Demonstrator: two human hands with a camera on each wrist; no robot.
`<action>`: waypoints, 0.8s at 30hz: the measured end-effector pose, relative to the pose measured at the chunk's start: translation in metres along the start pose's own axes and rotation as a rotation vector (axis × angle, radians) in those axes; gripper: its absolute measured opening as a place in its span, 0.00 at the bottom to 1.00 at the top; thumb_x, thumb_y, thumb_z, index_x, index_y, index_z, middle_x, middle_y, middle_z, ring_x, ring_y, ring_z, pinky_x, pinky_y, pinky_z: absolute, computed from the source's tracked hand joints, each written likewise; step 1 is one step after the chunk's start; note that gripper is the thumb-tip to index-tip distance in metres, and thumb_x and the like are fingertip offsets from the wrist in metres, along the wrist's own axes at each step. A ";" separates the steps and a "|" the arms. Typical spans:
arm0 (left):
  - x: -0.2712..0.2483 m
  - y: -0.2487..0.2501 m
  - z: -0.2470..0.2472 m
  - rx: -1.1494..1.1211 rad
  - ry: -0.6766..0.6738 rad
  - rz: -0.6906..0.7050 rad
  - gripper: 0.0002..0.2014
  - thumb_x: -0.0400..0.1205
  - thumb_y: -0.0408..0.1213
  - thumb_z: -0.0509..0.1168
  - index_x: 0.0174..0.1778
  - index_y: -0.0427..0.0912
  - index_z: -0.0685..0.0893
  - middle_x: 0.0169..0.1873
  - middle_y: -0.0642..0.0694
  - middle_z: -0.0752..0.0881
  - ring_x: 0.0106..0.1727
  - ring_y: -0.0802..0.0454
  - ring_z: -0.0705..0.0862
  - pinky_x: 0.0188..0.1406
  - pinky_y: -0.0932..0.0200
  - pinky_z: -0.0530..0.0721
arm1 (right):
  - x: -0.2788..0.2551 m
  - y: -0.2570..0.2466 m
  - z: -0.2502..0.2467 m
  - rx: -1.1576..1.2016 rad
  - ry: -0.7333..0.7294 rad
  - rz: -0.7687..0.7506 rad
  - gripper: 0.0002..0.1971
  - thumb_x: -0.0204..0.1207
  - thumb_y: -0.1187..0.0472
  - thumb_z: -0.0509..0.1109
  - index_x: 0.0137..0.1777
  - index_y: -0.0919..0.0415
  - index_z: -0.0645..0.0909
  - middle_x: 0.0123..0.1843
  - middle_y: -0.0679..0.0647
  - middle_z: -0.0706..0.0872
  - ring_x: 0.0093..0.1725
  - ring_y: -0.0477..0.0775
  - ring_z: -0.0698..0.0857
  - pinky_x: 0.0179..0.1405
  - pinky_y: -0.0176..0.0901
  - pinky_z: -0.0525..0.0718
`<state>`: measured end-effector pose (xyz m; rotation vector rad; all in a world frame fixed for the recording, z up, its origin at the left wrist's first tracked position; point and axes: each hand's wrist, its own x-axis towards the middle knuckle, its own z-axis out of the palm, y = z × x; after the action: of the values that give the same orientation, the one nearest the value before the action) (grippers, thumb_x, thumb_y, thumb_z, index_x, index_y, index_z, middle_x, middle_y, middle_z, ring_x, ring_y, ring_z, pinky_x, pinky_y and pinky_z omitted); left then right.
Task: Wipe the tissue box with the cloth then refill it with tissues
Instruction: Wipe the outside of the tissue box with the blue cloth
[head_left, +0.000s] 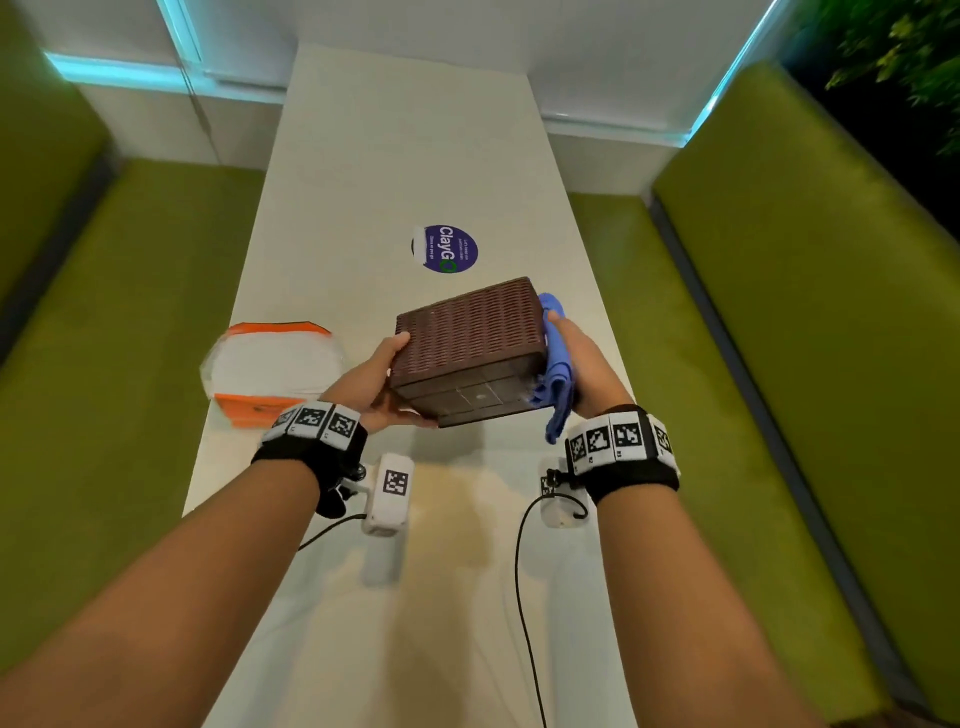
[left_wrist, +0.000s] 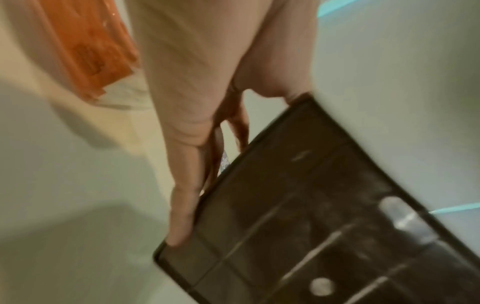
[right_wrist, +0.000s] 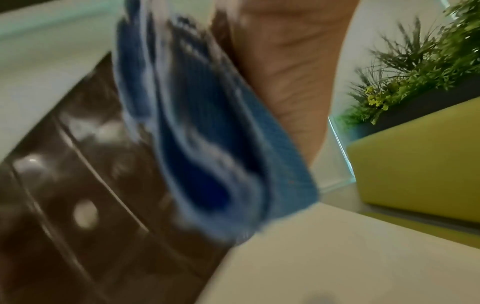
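A brown woven tissue box (head_left: 467, 343) is held tilted above the table, its smooth underside (left_wrist: 311, 216) turned toward me. My left hand (head_left: 382, 379) grips its left end, thumb on top and fingers (left_wrist: 187, 185) along the bottom edge. My right hand (head_left: 576, 358) presses a blue cloth (head_left: 556, 374) against the box's right end; the cloth (right_wrist: 207, 133) hangs folded between the palm and the box (right_wrist: 91, 185). An orange and white pack of tissues (head_left: 272, 371) lies on the table to the left.
The long pale table (head_left: 395, 156) runs away from me between two green benches (head_left: 779, 312). A round purple sticker (head_left: 445, 248) sits beyond the box. Green plants (right_wrist: 415, 67) stand behind the right bench. Cables trail from both wrists.
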<state>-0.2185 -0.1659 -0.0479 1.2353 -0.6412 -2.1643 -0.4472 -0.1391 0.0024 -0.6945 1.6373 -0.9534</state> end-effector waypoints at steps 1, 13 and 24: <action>0.003 -0.001 0.001 0.021 0.068 0.027 0.14 0.87 0.46 0.57 0.60 0.44 0.81 0.51 0.41 0.87 0.48 0.42 0.86 0.32 0.43 0.91 | 0.001 -0.002 0.001 -0.088 0.040 -0.079 0.26 0.79 0.41 0.57 0.68 0.58 0.75 0.57 0.56 0.84 0.57 0.58 0.83 0.62 0.55 0.82; 0.031 -0.019 0.011 0.332 0.172 0.032 0.73 0.49 0.79 0.70 0.83 0.37 0.54 0.72 0.42 0.78 0.68 0.41 0.82 0.72 0.43 0.78 | -0.013 0.009 0.053 -0.623 0.243 -0.315 0.25 0.85 0.48 0.50 0.81 0.49 0.58 0.78 0.58 0.67 0.70 0.63 0.77 0.66 0.53 0.76; 0.063 -0.022 -0.009 0.269 0.211 0.096 0.59 0.51 0.71 0.79 0.75 0.42 0.72 0.63 0.39 0.86 0.60 0.39 0.88 0.66 0.40 0.82 | -0.013 0.011 0.070 -0.932 0.110 -0.647 0.25 0.86 0.54 0.51 0.83 0.53 0.57 0.85 0.54 0.59 0.85 0.60 0.52 0.83 0.56 0.53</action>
<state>-0.2423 -0.1928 -0.1045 1.5148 -0.9025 -1.8808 -0.3761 -0.1395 -0.0086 -1.9113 1.9781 -0.6052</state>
